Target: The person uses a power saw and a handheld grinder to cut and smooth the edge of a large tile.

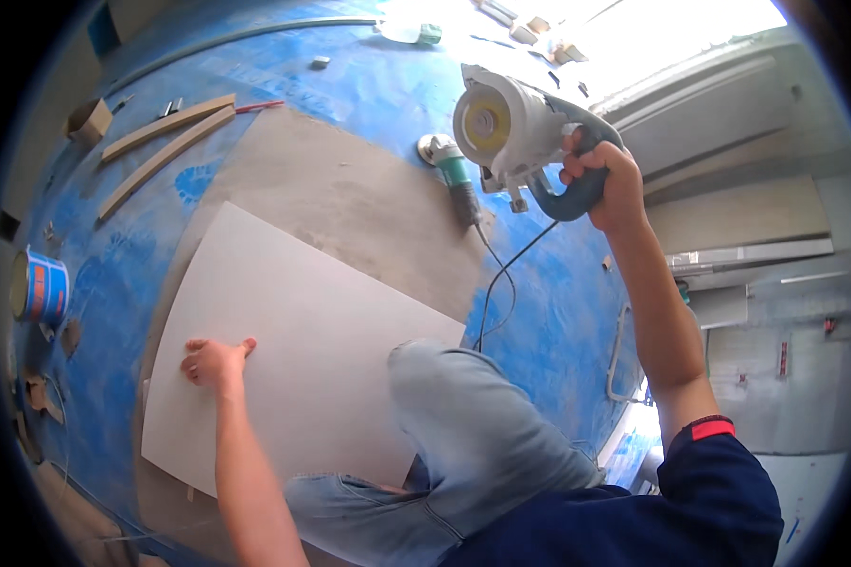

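A large pale rectangular slab (293,321), like a tile or board, lies on the floor before me, partly under my bent knee. My left hand (216,363) rests on it near its left edge, fingers and thumb spread. At the upper right, my right hand (610,175) grips the dark handle of a circular saw (525,123) and holds it up off the floor, beyond the slab. Pale dust covers the saw's round housing. From the saw a black cable (520,248) hangs down. Whether a finger presses its trigger cannot be seen.
A green angle grinder (454,173) lies on the floor just past the slab. Two wooden strips (165,161) sit at the upper left, and a blue tin (45,286) at the far left. Large panels (747,217) lean on the right. Blue sheeting (284,71) covers the floor.
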A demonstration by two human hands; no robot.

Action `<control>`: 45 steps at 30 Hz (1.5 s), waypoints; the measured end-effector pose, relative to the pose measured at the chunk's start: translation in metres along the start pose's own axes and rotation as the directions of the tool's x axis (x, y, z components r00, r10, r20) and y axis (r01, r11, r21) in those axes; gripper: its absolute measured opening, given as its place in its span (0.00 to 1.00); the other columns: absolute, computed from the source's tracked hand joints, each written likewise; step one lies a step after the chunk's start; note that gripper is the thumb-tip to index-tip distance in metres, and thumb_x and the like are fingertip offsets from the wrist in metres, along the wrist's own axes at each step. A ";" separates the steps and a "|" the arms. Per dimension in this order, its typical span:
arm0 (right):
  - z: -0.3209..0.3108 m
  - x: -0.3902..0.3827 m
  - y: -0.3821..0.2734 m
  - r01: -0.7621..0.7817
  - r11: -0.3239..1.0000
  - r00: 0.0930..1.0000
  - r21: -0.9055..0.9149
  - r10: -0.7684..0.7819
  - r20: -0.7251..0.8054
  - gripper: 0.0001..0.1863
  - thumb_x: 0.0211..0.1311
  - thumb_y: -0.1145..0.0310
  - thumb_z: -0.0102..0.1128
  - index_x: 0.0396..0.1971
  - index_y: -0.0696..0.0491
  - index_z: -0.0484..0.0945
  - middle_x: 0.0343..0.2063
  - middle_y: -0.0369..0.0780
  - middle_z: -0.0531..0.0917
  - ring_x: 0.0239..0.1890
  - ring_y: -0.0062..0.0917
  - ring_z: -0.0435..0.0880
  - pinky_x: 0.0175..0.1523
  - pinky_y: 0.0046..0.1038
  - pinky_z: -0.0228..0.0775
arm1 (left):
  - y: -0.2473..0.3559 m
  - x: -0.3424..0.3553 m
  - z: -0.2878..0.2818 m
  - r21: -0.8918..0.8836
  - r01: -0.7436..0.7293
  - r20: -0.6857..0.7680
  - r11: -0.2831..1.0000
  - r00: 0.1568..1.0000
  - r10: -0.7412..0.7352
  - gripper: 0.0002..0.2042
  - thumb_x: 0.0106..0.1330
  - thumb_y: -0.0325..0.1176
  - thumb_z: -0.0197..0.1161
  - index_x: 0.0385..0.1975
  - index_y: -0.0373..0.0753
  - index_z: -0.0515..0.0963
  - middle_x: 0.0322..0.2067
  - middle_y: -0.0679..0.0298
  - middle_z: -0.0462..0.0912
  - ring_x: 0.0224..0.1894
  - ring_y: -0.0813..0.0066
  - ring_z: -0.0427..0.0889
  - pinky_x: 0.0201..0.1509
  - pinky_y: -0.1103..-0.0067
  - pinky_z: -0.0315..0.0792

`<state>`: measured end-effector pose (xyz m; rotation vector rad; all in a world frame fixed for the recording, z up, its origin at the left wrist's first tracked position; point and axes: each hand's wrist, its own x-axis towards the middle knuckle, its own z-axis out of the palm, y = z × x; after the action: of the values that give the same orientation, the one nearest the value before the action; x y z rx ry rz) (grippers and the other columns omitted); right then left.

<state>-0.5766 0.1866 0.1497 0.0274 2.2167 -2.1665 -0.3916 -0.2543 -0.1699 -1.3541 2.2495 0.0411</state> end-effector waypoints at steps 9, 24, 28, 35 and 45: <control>-0.043 -0.030 -0.014 -0.076 0.997 0.997 0.007 0.076 0.020 0.17 0.56 0.69 0.51 0.44 0.61 0.76 0.27 0.38 0.74 0.30 0.25 0.74 0.41 0.28 0.72 | 0.004 -0.001 -0.002 0.045 -0.079 0.032 0.996 0.996 0.078 0.69 0.39 0.71 0.78 0.72 0.23 0.53 0.63 0.29 0.67 0.66 0.36 0.70 0.67 0.55 0.68; -0.041 -0.019 -0.015 -0.086 0.996 0.982 -0.004 0.086 0.171 0.16 0.52 0.73 0.53 0.41 0.63 0.78 0.35 0.43 0.80 0.29 0.24 0.75 0.38 0.31 0.73 | -0.004 0.002 0.006 0.004 -0.109 -0.011 0.994 0.994 0.109 0.69 0.37 0.71 0.78 0.73 0.26 0.54 0.63 0.31 0.69 0.65 0.37 0.71 0.66 0.59 0.72; -0.032 0.014 0.008 -0.125 0.992 0.961 0.001 0.121 0.248 0.16 0.51 0.73 0.54 0.39 0.62 0.78 0.35 0.43 0.81 0.28 0.24 0.76 0.38 0.31 0.73 | 0.015 -0.002 0.012 0.011 -0.086 -0.084 0.996 0.993 0.086 0.70 0.35 0.72 0.78 0.72 0.25 0.55 0.59 0.32 0.73 0.64 0.35 0.72 0.64 0.57 0.74; 0.046 0.075 0.117 -0.211 0.974 0.843 -0.080 0.223 0.489 0.15 0.54 0.68 0.58 0.39 0.61 0.79 0.27 0.38 0.79 0.25 0.20 0.74 0.32 0.24 0.68 | -0.050 0.015 0.063 -0.195 -0.213 -0.158 0.957 0.970 0.184 0.58 0.35 0.68 0.80 0.60 0.25 0.69 0.53 0.44 0.81 0.56 0.44 0.80 0.65 0.62 0.71; 0.044 0.174 0.201 -0.140 0.981 0.759 -0.133 0.192 0.621 0.22 0.54 0.63 0.61 0.47 0.58 0.74 0.35 0.38 0.76 0.31 0.22 0.72 0.38 0.26 0.65 | 0.044 -0.060 0.022 -0.257 0.057 0.005 0.965 0.998 -0.058 0.57 0.49 0.60 0.76 0.75 0.36 0.55 0.75 0.42 0.51 0.78 0.45 0.46 0.77 0.48 0.45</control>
<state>-0.7411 0.1448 -0.0591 -0.4295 1.8114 -1.6488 -0.3967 -0.1773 -0.1728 -1.5521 2.2652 0.3213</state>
